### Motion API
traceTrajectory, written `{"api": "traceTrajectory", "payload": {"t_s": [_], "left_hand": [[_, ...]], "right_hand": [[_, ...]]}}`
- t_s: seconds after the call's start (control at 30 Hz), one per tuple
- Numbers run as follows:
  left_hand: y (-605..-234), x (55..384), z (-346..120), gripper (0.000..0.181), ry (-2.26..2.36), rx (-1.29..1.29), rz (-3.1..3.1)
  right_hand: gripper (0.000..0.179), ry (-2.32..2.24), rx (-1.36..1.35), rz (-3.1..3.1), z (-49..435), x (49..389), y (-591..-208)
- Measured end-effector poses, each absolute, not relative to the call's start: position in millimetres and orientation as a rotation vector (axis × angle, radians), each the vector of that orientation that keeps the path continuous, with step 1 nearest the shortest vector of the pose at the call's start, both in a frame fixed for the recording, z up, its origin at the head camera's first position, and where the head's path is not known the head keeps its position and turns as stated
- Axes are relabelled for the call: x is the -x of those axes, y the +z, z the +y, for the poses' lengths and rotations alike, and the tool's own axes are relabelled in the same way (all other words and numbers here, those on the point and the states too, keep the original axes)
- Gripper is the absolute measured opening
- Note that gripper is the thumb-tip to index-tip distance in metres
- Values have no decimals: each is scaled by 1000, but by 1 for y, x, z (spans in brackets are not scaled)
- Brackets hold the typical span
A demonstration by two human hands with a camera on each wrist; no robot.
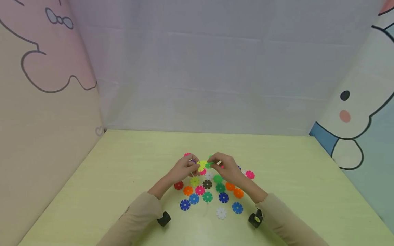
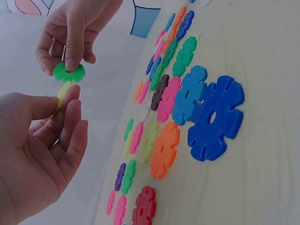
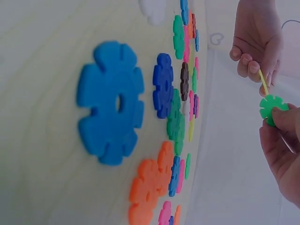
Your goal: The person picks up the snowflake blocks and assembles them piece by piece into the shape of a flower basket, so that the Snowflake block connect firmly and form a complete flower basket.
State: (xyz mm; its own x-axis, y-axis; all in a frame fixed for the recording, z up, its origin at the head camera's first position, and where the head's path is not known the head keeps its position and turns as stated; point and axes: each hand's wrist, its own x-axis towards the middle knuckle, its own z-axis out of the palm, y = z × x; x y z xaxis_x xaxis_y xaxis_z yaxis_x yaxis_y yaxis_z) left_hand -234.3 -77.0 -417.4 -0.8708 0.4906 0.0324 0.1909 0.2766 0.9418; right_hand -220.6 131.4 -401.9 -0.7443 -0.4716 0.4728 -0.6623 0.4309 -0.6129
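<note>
My left hand (image 1: 184, 167) pinches a yellow snowflake disc (image 1: 201, 166) between thumb and fingers; in the left wrist view that disc (image 2: 62, 95) shows nearly edge-on. Between thumb and fingertips of my right hand (image 1: 227, 167) is a green snowflake disc (image 1: 209, 165), its notched rim plain in the right wrist view (image 3: 272, 108). The two discs meet at their edges, at right angles to each other. Both hands hold them above the tabletop, over the scattered discs.
Loose notched discs lie below on the pale wooden table (image 1: 123, 191), among them a red disc (image 1: 178, 185), a black disc (image 1: 207, 184), a white disc (image 1: 221, 213) and a blue disc (image 1: 237, 207). A grey-white curtain (image 1: 197, 75) hangs behind the table.
</note>
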Motion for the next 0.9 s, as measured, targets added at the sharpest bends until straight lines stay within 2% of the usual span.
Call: {"api": "traceTrajectory", "payload": {"t_s": [0.57, 0.9], "left_hand": [[-410, 219, -64, 16, 1767, -505, 2255], [-409, 211, -58, 9, 1442, -571, 2594]], "right_hand": [[15, 1188, -1155, -2282, 129, 223, -404], [14, 1167, -1116, -2615, 147, 222, -409]]}}
